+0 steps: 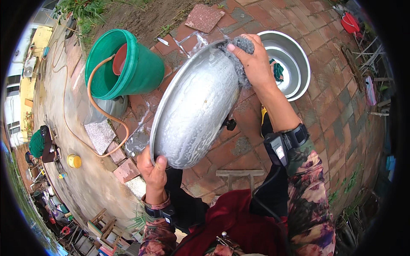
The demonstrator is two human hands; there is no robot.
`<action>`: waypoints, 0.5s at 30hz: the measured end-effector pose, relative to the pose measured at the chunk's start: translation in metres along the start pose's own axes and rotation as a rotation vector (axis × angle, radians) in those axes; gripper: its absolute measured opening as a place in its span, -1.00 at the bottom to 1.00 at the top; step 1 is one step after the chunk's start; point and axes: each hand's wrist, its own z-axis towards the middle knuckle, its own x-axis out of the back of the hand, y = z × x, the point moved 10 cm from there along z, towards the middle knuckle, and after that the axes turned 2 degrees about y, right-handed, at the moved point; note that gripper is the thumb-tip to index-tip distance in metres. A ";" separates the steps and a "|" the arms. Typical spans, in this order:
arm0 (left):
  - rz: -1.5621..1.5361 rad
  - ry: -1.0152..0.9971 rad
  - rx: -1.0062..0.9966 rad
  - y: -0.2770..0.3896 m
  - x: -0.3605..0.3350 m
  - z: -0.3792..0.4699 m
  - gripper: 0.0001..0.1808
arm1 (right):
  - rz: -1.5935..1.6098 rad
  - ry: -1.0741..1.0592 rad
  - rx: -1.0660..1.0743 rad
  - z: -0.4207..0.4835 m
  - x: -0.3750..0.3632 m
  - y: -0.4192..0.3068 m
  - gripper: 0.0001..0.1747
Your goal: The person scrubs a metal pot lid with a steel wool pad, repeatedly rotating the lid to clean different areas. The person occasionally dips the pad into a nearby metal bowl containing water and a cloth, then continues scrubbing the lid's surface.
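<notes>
A large domed aluminium lid (195,108), wet and streaked with suds, is tilted up in front of me. My left hand (154,172) grips its rim at the lower left, thumb on the outer face. At the opposite upper edge my right hand (261,65) presses a grey wire-wool scouring pad (242,59) against the metal. From the lid's right side sticks out a black knob (230,124). Behind my right hand stands a steel basin (302,64), partly covered by that hand, with a green patterned cloth (277,71) inside.
A green bucket (145,68) holds a red vessel (119,60); an orange hose (93,96) runs over its rim. Paving bricks (323,73) cover the ground. A loose slab (204,18) lies ahead. Far left are a yellow bucket (74,161) and a bent-over person (40,144).
</notes>
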 end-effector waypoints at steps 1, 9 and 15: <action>-0.034 -0.047 0.003 0.003 0.012 -0.005 -0.38 | 0.390 -0.034 -0.224 0.008 0.005 0.027 -0.63; -0.573 0.218 0.150 -0.069 0.063 -0.020 -0.39 | 0.603 -0.237 -0.358 0.015 0.017 0.052 -0.64; -0.438 -0.028 0.107 -0.056 0.039 0.000 -0.17 | 0.481 -0.327 -0.100 0.024 0.020 0.018 -0.66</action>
